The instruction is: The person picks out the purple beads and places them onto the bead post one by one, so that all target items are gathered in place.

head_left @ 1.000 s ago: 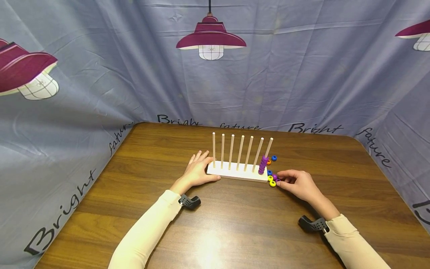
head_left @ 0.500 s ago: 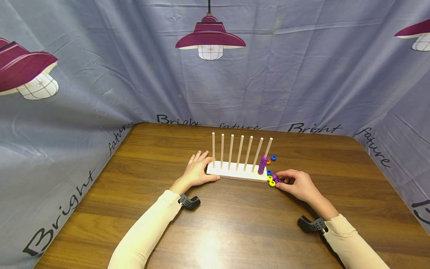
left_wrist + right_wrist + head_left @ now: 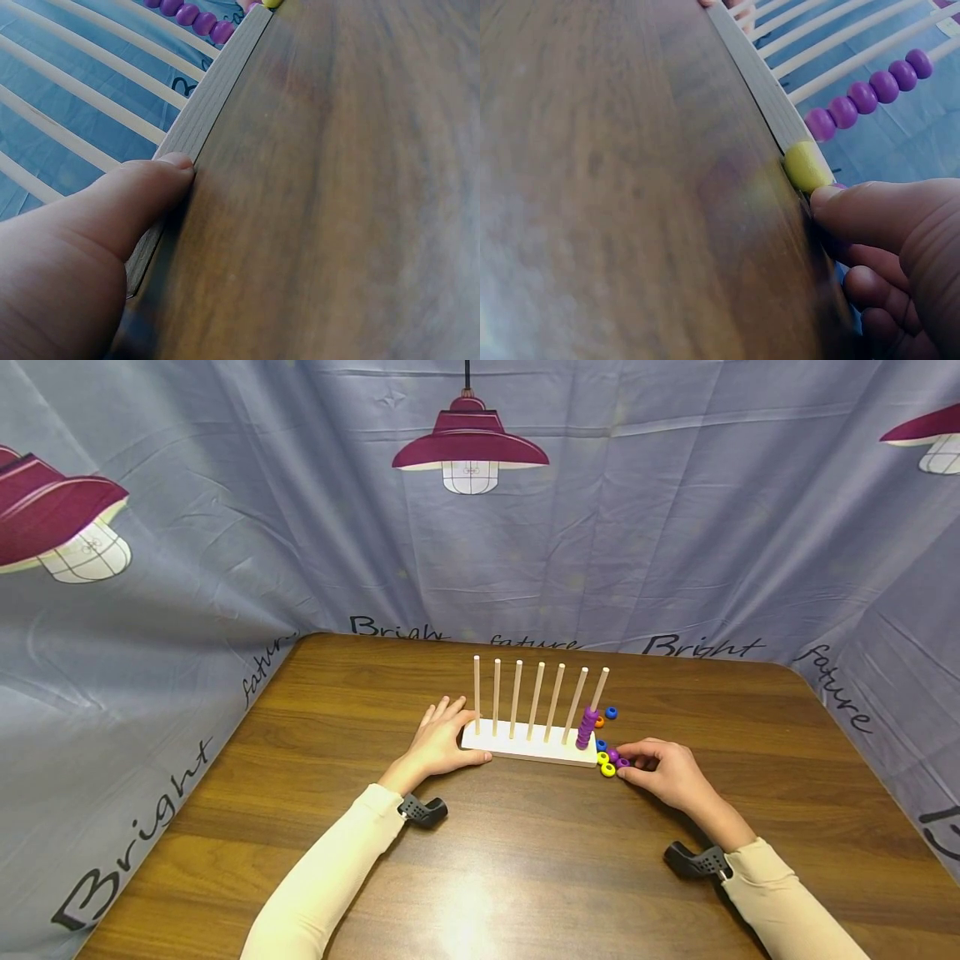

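A pale wooden peg stand rises on the table with a row of upright pegs. Several purple beads are stacked on its rightmost peg. My left hand grips the stand's left end, thumb along the front edge and index finger at the back. At the other end, my right hand pinches a loose purple bead between thumb and fingers, low over the table. Another purple bead is close by. In the right wrist view, the thumb tip is right at a yellow bead, and the pinched bead is mostly hidden.
Yellow beads, a blue bead, an orange bead and a farther blue bead lie along the stand's right end. The brown wooden table is bordered by a grey-blue printed curtain.
The purple bead at my right fingertips shows more than a second ago and has shifted very slightly right. My left hand and the stand stay in place.
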Demonstrator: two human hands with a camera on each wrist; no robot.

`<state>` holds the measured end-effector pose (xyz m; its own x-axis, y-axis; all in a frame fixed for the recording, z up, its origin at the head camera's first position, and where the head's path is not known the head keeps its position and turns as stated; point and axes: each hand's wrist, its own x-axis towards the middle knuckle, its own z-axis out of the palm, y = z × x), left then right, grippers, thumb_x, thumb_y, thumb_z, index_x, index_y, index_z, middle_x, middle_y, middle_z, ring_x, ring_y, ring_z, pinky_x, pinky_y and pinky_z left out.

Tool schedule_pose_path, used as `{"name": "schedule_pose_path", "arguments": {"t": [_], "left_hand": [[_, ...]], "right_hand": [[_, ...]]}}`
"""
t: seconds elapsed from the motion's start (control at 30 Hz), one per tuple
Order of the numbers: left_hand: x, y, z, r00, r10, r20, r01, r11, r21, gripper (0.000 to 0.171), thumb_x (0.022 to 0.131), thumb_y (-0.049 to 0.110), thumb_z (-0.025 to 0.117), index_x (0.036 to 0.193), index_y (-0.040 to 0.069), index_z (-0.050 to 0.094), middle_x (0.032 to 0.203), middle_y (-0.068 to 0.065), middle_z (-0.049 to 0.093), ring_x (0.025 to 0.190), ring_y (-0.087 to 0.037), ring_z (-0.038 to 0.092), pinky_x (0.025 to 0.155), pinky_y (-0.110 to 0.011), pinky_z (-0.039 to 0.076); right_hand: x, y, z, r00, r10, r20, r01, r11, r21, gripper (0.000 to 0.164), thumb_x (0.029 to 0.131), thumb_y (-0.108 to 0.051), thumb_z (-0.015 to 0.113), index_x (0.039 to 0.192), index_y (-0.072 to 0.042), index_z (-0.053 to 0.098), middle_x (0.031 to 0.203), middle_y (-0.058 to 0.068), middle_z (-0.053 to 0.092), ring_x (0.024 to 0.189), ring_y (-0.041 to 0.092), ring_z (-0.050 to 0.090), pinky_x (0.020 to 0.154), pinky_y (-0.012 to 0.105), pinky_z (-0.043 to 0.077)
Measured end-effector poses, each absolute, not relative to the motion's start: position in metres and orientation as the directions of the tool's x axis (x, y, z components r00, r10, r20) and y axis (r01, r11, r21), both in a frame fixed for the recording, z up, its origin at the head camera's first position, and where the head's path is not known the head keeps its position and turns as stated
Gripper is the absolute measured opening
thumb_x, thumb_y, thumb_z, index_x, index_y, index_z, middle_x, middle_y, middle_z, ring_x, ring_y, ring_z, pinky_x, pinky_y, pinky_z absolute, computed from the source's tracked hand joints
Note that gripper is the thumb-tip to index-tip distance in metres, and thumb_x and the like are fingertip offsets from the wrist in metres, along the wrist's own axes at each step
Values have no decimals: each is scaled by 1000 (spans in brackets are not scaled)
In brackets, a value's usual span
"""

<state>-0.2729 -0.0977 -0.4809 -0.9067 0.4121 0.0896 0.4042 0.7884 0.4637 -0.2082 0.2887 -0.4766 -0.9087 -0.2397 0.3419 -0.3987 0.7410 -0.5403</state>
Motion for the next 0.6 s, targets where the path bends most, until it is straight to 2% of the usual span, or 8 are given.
{"name": "schedule_pose_path", "arguments": {"t": [0.6], "left_hand": [[-273, -98, -481, -905, 414, 93, 408, 785, 466, 74, 79, 56, 78, 140, 19, 60, 164, -18, 36, 156, -44, 21, 128, -59, 13]], "right_hand": [[-209, 291, -477, -904, -242, 352, -402, 760, -511, 20, 76, -7, 86, 95, -10, 80, 79, -3, 71, 68, -7, 51, 58, 18, 46]]}}
